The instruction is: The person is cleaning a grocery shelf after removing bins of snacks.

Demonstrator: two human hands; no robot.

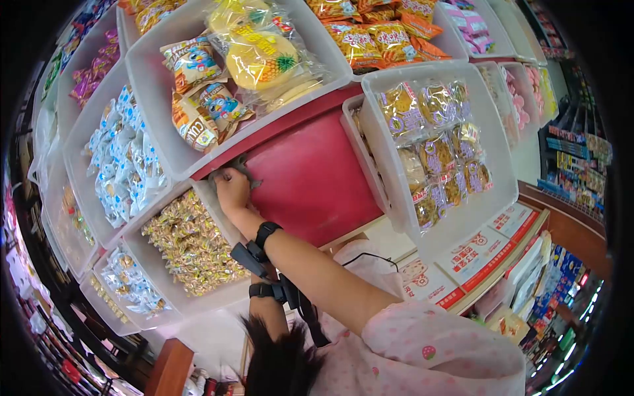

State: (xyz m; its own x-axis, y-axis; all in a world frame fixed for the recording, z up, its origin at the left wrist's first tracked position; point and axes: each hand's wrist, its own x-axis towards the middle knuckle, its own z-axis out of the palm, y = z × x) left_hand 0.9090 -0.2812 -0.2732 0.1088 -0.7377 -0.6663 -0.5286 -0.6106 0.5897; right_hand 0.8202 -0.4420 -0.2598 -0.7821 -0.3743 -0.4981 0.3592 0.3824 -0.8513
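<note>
My right hand [231, 187] is closed on a grey cloth [246, 171], pressed to the left end of a red shelf surface [310, 178]. Folds of the cloth stick out around the fingers. Just left of it stands a clear bin [228, 221] of small wrapped candies [191, 244]. Behind is a bin holding brown snack bags [214, 105] and pineapple-printed packs [271, 56]. Of my left arm [267, 313], only the forearm and strapped wrist show below the right arm; the left hand's fingers are hidden.
A tilted clear bin [498, 171] of wrapped cookies [436, 152] stands right of the red surface. Blue-and-white packets [125, 158] fill a bin at left, orange snack bags [389, 43] another behind. Printed white cartons [472, 257] lie at lower right. Dark hair [281, 360] covers part of the bottom.
</note>
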